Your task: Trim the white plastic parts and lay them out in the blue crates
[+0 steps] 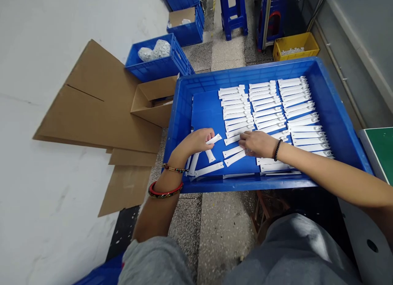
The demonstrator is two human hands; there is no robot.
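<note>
In a large blue tray (pixel 245 68) lie several columns of flat white plastic strips (pixel 267 100), side by side, each with a small clip-like end. My left hand (pixel 200 140) is closed around a white strip (pixel 214 139), whose wide end sticks out to the right. Under and beside that hand, a few loose strips (pixel 209 169) lie at odd angles in the near left corner. My right hand (pixel 258 144) rests with bent fingers over the clip ends of the leftmost column; its fingertips press at a strip there, partly hidden by the hand.
Left of the tray stand an open cardboard box (pixel 153 109) and leaning cardboard sheets (pixel 92 101). Behind are a blue crate (pixel 159 58) with white bags, a blue stool (pixel 233 15) and a yellow bin (pixel 296 48). A green-topped surface (pixel 380 152) adjoins the right side.
</note>
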